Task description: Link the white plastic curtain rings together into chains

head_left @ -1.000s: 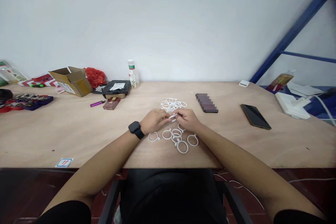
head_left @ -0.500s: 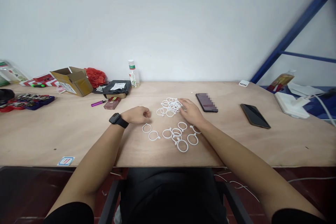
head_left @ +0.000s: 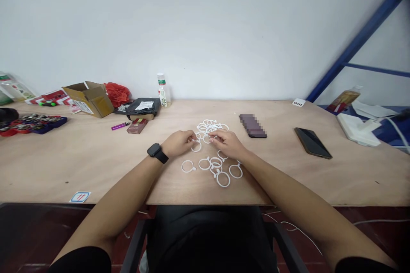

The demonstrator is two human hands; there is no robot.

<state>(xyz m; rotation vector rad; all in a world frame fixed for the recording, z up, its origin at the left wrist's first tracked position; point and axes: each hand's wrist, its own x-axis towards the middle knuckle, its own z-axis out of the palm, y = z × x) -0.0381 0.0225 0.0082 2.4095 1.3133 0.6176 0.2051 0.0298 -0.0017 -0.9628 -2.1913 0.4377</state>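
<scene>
Between my two hands lies a loose pile of thin white plastic rings (head_left: 209, 123), each with a small tab. My left hand (head_left: 180, 142), with a black watch on its wrist, pinches a white ring (head_left: 196, 150) at the pile's near left side. From the right, my right hand (head_left: 228, 143) has thumb and forefinger closed at the edge of another white ring (head_left: 205, 141); the exact grip is partly hidden. Closer to me, several more rings (head_left: 223, 179) lie scattered, some overlapping. One single ring (head_left: 187, 166) rests below my left hand.
Right of the pile lie a phone with a blurred screen (head_left: 253, 126) and a dark phone (head_left: 312, 142). To the left are a red-brown small box (head_left: 137, 126), a purple lighter (head_left: 119, 126), a black package (head_left: 144, 106), a bottle (head_left: 162, 91) and an open carton (head_left: 92, 100).
My left hand has moved right to the pile, and the ring that lay beside it is gone from its spot. My right hand has drawn left and nearer, its fingers now closed at a ring.
</scene>
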